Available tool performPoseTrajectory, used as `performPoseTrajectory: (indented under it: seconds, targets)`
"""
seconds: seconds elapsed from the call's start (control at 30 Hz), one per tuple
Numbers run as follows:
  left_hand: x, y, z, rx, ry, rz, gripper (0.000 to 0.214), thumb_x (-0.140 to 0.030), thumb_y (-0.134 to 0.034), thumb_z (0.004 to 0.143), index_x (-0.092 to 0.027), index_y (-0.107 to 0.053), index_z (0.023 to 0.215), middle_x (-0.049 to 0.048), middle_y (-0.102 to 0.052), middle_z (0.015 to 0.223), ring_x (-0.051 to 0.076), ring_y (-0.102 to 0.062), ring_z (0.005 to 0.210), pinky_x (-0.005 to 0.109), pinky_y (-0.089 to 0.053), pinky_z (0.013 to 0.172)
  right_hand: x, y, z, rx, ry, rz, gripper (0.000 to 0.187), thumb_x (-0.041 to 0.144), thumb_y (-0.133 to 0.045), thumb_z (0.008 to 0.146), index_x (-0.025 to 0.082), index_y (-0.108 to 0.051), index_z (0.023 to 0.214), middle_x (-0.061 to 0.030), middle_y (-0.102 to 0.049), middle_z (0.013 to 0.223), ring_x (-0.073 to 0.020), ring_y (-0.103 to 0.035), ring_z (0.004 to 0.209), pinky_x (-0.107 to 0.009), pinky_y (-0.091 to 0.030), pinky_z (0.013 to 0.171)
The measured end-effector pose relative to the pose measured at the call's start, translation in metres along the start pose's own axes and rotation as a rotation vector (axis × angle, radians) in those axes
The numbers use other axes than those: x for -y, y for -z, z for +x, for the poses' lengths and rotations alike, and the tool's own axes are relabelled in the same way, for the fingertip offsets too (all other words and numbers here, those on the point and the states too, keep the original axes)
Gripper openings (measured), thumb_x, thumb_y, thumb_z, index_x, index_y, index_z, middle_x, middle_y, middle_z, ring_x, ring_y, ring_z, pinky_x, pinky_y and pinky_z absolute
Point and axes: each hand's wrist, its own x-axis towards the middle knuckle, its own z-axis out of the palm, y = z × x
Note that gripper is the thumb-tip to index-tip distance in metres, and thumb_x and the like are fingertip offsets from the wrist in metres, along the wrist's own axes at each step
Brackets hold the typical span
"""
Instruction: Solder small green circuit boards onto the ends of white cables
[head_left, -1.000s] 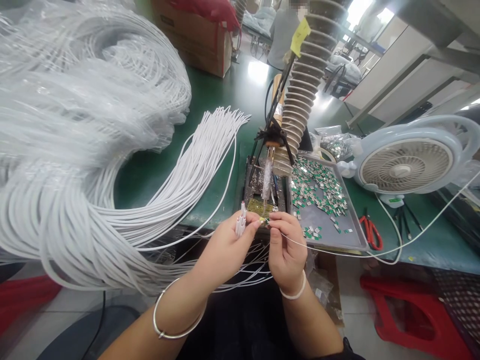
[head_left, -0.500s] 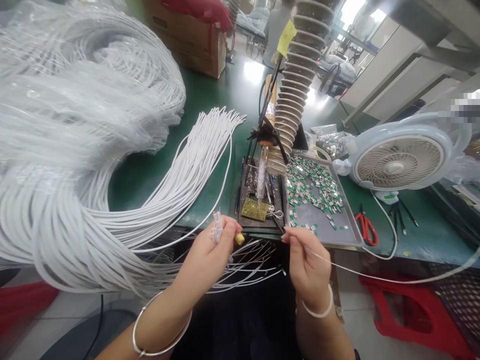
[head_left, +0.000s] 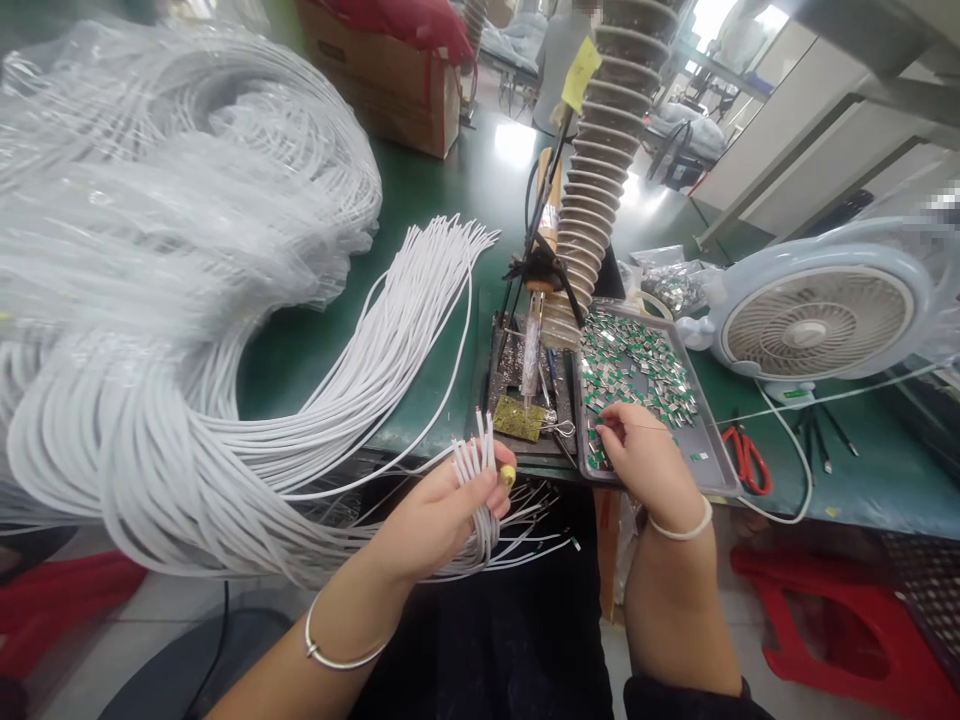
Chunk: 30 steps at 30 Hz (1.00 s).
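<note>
My left hand (head_left: 450,510) is closed round a bunch of white cables (head_left: 472,462), their stripped ends pointing up. A small yellow piece (head_left: 508,474) sits at its fingertips. Over the left part of a grey tray (head_left: 721,478) is my right hand (head_left: 649,455), fingers pinched low among small green-and-silver connectors (head_left: 637,362). A thin wire, like solder wire (head_left: 847,394), runs from this hand to the right. Whether a connector is between the fingertips is hidden. An upright soldering iron (head_left: 532,345) points down at a yellow sponge (head_left: 519,418) between the hands.
A large bundle of white cables (head_left: 360,390), partly under plastic wrap (head_left: 172,200), covers the left. A ribbed duct (head_left: 600,190) hangs behind the iron. To the right are red-handled pliers (head_left: 748,462) and a fan (head_left: 817,320). A red stool (head_left: 832,620) stands below.
My right hand has moved right and forward from near the sponge onto the tray. My left hand has shifted slightly right, the cable ends in it now fanned out. The view has shifted slightly.
</note>
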Motion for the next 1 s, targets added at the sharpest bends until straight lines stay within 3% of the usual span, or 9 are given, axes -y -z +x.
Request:
performPoseTrajectory:
  seconds: [0.1,0.27,0.6,0.77,1.0]
  targets:
    - [-0.001,-0.006,0.001,-0.080,-0.006,-0.043,0.019,-0.029,-0.072,0.071,-0.016,-0.063,0.080,0.0004,-0.053,0.075,0.008,-0.042,0.056,0.027,-0.035,0.055,0.001,0.000,0.001,0.011,0.007,-0.015,0.018,0.016,-0.045,0.078,0.016,-0.060,0.086,-0.0058,-0.062,0.074,-0.0175,-0.058,0.067,-0.031,-0.046,0.064]
    - [-0.001,-0.011,0.004,-0.167,-0.022,0.050,0.023,-0.031,-0.072,0.070,-0.014,-0.060,0.079,-0.0037,-0.048,0.057,0.009,-0.040,0.052,0.026,-0.030,0.051,0.000,0.000,-0.001,0.001,0.017,0.006,0.018,0.015,-0.043,0.077,0.017,-0.059,0.084,-0.0051,-0.062,0.074,-0.0173,-0.058,0.067,-0.030,-0.045,0.063]
    - [0.001,-0.017,0.006,-0.254,-0.054,0.146,0.021,-0.035,-0.064,0.077,-0.019,-0.050,0.080,-0.0116,-0.034,0.045,0.004,-0.023,0.040,0.019,-0.017,0.042,0.024,0.007,-0.016,-0.230,0.143,0.221,0.010,0.018,-0.043,0.085,0.020,-0.052,0.080,-0.0024,-0.054,0.075,-0.0158,-0.052,0.070,-0.029,-0.044,0.065]
    - [0.004,-0.019,0.009,-0.273,-0.059,0.216,0.021,-0.036,-0.062,0.080,-0.018,-0.051,0.079,-0.0121,-0.029,0.045,0.003,-0.023,0.040,0.017,-0.017,0.041,0.048,0.007,-0.027,-0.191,0.224,0.394,0.010,0.015,-0.043,0.086,0.020,-0.051,0.084,-0.0013,-0.054,0.076,-0.0138,-0.052,0.069,-0.027,-0.044,0.063]
    - [0.006,-0.024,0.011,-0.231,-0.097,0.214,0.010,-0.025,-0.056,0.080,-0.016,-0.052,0.077,-0.0087,-0.038,0.051,0.004,-0.029,0.042,0.018,-0.021,0.042,0.068,-0.006,-0.031,-0.127,0.309,0.524,0.013,0.011,-0.041,0.088,0.019,-0.053,0.089,-0.0023,-0.056,0.079,-0.0132,-0.054,0.073,-0.026,-0.045,0.067]
